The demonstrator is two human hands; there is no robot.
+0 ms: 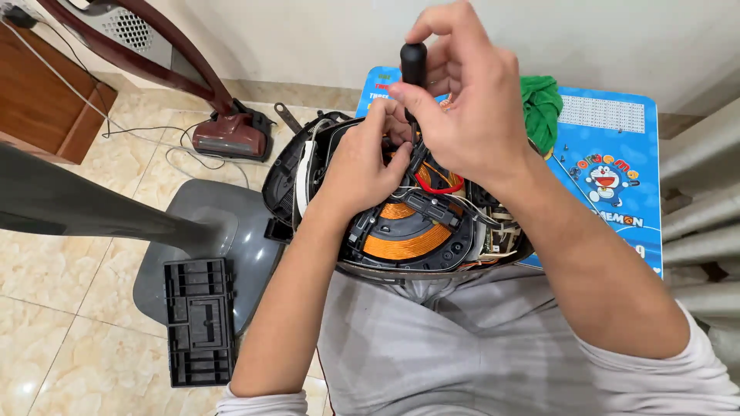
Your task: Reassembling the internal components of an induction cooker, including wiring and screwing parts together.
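Both hands work over an opened round appliance base with black plastic frame and copper-coloured coil (408, 231), which rests on the person's lap against a low blue cartoon-printed surface (617, 154). Right hand (470, 100) is closed around the black handle of a screwdriver (413, 65), held upright. Left hand (362, 166) pinches wires inside the base. A crumpled green cloth (542, 108) lies on the surface; a black ribbed plastic cover (199, 320) lies on the tiled floor.

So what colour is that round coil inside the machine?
The coil is shiny copper-orange, seen in the head view.
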